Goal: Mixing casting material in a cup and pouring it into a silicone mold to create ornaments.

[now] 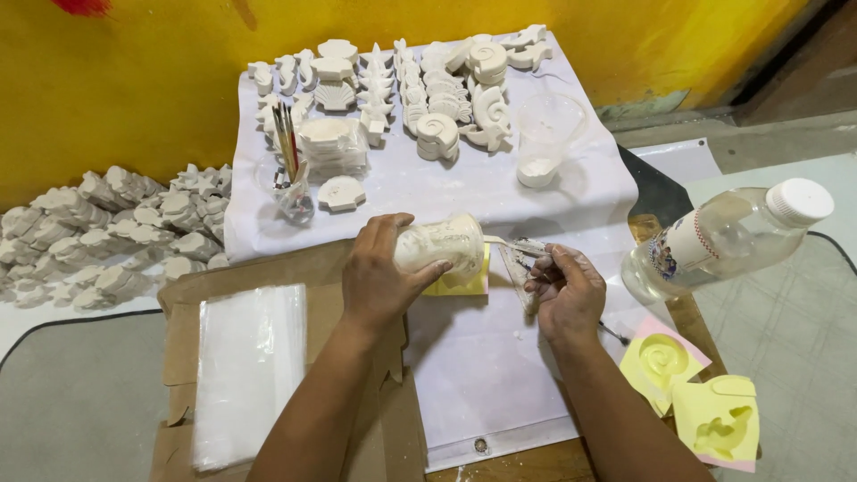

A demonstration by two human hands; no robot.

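Dozens of white plaster casts heaped on the floor, far left of the tipped cup. Nearer it, a flattened cardboard box with a clear plastic sheet lying inside. Above and left of the cup, a small jar of brushes on the white cloth, among rows of shell-shaped casts. Left hand wrapped round the cup, fingers closed on its side, cup tilted on its side with the mouth toward the right, over a yellow mould. Just right of the cup's mouth, right hand with fingers pinched on a thin metal tool, tip at the rim. Up and right of the cup, an empty clear tumbler. Farther right, a clear plastic bottle with a white cap, leaning. Below right of the cup, two more yellow moulds at the worktop's edge.
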